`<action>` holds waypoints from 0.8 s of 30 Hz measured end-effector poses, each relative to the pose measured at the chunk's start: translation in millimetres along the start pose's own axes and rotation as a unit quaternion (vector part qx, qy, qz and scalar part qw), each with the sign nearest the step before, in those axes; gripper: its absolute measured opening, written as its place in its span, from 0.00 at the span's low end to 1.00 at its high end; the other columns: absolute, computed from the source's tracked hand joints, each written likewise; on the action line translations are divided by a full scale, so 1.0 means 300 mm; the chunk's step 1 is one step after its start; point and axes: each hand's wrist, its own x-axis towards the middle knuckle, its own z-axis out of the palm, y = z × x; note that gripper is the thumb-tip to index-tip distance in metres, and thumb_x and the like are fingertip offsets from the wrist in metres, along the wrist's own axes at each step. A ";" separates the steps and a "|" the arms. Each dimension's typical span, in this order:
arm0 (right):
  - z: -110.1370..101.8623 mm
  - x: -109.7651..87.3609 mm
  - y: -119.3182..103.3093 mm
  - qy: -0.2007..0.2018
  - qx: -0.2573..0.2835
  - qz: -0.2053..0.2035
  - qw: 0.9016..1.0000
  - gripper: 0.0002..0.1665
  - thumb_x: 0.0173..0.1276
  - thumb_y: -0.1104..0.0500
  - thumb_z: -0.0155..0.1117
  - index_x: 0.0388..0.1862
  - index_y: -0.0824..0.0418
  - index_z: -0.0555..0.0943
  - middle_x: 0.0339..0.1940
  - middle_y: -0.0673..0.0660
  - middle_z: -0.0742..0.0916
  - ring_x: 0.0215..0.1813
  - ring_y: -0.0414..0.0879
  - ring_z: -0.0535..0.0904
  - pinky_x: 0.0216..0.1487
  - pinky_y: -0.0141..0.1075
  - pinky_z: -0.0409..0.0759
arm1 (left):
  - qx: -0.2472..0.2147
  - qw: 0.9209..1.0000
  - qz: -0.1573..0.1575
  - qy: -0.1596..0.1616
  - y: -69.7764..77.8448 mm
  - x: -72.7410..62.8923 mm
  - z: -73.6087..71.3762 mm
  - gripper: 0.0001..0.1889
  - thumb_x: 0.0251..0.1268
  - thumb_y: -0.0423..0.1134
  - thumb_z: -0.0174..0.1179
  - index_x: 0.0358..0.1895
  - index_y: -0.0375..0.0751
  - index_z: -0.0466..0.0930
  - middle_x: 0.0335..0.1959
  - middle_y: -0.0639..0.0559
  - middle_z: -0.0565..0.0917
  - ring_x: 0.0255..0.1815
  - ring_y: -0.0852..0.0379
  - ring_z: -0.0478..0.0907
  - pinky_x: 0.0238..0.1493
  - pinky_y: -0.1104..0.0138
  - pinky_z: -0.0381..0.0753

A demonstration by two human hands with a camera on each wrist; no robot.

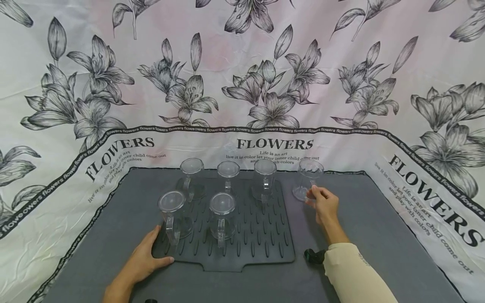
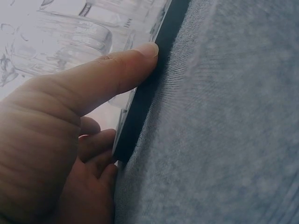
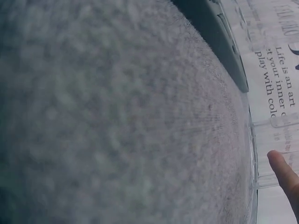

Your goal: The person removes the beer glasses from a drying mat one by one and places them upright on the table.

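Observation:
My left hand [image 1: 142, 256] grips the near left corner of a dark ribbed drying mat [image 1: 265, 252]. Its thumb lies along the front edge and its fingers bend at the side, as the left wrist view shows up close. At the far right, off the mat, my right hand [image 1: 325, 204] pinches the handle of a clear glass mug [image 1: 301, 191]. Several more clear mugs stand on the mat: three in the back row, such as one at its right end [image 1: 264, 181], and two in front, a left one [image 1: 172, 204] and a right one [image 1: 222, 206].
A grey cloth [image 1: 379, 235] covers the table. Behind and beside it hangs a white curtain [image 1: 212, 145] printed with flowers and lettering. A small black object [image 1: 313, 256] lies by my right sleeve. The mat has a tab [image 1: 222, 267] at its front.

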 end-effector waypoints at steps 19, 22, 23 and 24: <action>-0.019 -0.004 -0.002 -0.021 -0.036 0.024 0.999 0.19 0.72 0.59 0.61 0.39 0.79 0.77 0.30 0.54 0.85 0.37 0.45 0.82 0.49 0.53 0.79 | -0.002 1.000 -0.007 -0.004 0.005 0.001 0.000 0.60 0.42 0.50 0.78 0.73 0.23 0.49 0.70 0.24 0.55 0.69 0.27 0.51 0.64 0.37 0.54; -0.026 -0.003 -0.015 -0.031 -0.063 0.038 0.997 0.19 0.73 0.58 0.60 0.44 0.78 0.77 0.33 0.55 0.85 0.40 0.45 0.81 0.51 0.53 0.78 | -0.002 1.000 -0.012 -0.006 0.005 0.000 0.001 0.60 0.42 0.50 0.78 0.73 0.23 0.49 0.70 0.23 0.55 0.69 0.27 0.51 0.64 0.37 0.54; -0.029 -0.001 -0.021 -0.036 -0.075 0.042 0.996 0.20 0.73 0.57 0.59 0.45 0.78 0.77 0.35 0.56 0.85 0.41 0.46 0.81 0.51 0.52 0.78 | -0.002 1.000 -0.014 -0.008 0.005 0.001 0.001 0.60 0.42 0.50 0.78 0.73 0.24 0.49 0.70 0.24 0.54 0.70 0.27 0.51 0.64 0.37 0.54; -0.033 0.001 -0.027 -0.040 -0.093 0.044 0.994 0.21 0.74 0.56 0.59 0.47 0.77 0.77 0.36 0.56 0.85 0.42 0.45 0.80 0.51 0.51 0.79 | -0.002 1.000 -0.017 -0.009 0.005 0.001 0.001 0.60 0.42 0.50 0.78 0.73 0.24 0.49 0.70 0.24 0.54 0.70 0.27 0.51 0.64 0.37 0.54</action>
